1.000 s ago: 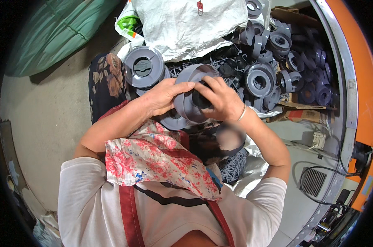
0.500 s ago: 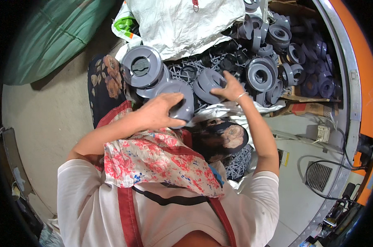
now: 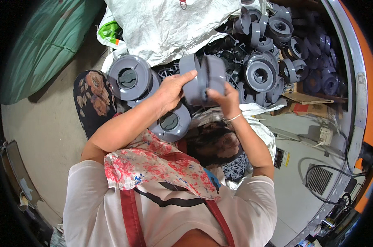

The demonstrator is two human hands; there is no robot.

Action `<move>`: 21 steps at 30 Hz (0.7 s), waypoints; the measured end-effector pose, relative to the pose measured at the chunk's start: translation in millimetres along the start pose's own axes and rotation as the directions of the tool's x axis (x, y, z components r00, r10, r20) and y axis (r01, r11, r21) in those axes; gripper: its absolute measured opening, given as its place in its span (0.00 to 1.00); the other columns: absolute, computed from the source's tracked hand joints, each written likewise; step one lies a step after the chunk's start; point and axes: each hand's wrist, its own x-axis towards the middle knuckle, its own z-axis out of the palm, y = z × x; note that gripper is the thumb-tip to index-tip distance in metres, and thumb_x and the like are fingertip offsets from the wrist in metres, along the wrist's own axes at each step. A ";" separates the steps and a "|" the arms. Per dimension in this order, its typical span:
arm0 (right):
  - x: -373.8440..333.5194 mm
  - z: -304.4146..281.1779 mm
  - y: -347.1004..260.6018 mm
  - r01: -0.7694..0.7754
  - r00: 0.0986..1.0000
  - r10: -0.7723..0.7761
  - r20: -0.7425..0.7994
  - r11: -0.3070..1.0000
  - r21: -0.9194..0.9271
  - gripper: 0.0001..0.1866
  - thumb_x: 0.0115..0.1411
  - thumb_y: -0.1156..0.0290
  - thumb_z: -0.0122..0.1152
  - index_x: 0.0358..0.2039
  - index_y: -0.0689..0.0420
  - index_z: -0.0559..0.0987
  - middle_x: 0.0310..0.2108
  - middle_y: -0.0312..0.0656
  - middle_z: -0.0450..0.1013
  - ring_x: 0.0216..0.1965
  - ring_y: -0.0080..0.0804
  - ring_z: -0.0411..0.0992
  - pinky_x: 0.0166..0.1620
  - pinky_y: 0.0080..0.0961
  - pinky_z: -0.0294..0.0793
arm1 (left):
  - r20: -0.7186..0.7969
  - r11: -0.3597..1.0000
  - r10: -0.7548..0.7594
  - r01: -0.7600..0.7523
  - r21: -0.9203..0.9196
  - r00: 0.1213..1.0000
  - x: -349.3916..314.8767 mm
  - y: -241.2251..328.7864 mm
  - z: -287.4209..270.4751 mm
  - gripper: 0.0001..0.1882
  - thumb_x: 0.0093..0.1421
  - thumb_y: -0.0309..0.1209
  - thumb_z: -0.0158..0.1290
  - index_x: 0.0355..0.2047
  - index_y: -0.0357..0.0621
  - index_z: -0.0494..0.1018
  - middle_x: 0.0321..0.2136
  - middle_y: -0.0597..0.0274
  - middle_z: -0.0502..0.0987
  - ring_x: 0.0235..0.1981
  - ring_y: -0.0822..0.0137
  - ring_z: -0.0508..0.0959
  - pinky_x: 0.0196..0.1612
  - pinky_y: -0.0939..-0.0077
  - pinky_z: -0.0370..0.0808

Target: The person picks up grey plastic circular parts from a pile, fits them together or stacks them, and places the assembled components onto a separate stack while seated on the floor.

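Two hands grip one grey plastic fitting (image 3: 203, 80) | left hand (image 3: 172, 88) clasps its left side | right hand (image 3: 222, 95) pinches its near right edge | loose fitting pile (image 3: 273, 53) far right

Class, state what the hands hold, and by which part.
Both hands, left hand and right hand, hold a grey plastic fitting by its rims, left and lower right.

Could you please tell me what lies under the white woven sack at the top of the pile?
Dark plastic fittings poke out below the white sack edge; whatever lies farther beneath it is covered.
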 end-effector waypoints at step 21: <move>150.8 -59.0 31.9 0.354 0.859 -0.497 0.127 0.396 -0.847 0.09 0.56 0.69 0.51 0.31 0.62 0.74 0.27 0.51 0.72 0.32 0.47 0.71 0.35 0.36 0.71 | -0.026 0.957 0.248 -0.241 0.161 0.968 8.5 15.5 -29.9 0.19 0.56 0.33 0.54 0.44 0.35 0.66 0.36 0.62 0.71 0.38 0.72 0.71 0.43 0.75 0.70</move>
